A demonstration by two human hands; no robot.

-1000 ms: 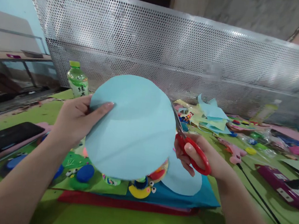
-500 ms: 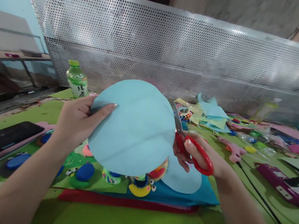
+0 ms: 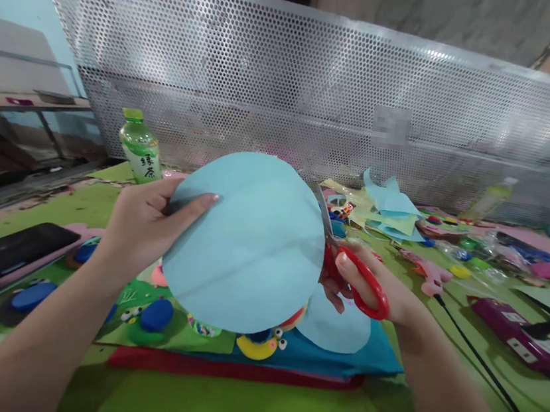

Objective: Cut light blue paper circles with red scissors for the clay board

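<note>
A large, nearly round sheet of light blue paper (image 3: 249, 250) is held up in front of me. My left hand (image 3: 150, 221) pinches its left edge, thumb on the near face and fingers mostly hidden behind. Red-handled scissors (image 3: 363, 284) are in my right hand (image 3: 350, 272), fingers through the loops. Their blades point up along the paper's right edge, partly behind it. Beneath the sheet, another light blue paper piece (image 3: 337, 327) lies on darker blue sheets (image 3: 381, 359). Clay figures with googly eyes, such as a yellow one (image 3: 257, 347) and a blue-and-green one (image 3: 156, 317), are partly covered.
A green-capped bottle (image 3: 140, 149) stands at the back left, and a black phone (image 3: 8, 257) lies left. At right are a pink glue gun (image 3: 429, 275) with its cord, a purple power strip (image 3: 522, 337) and paper scraps (image 3: 392, 207). A perforated metal panel (image 3: 272, 65) rises behind.
The paper has dropped slightly and shifted a little right, covering more of the clay figures. The scissors have moved slightly left, still at its right edge.
</note>
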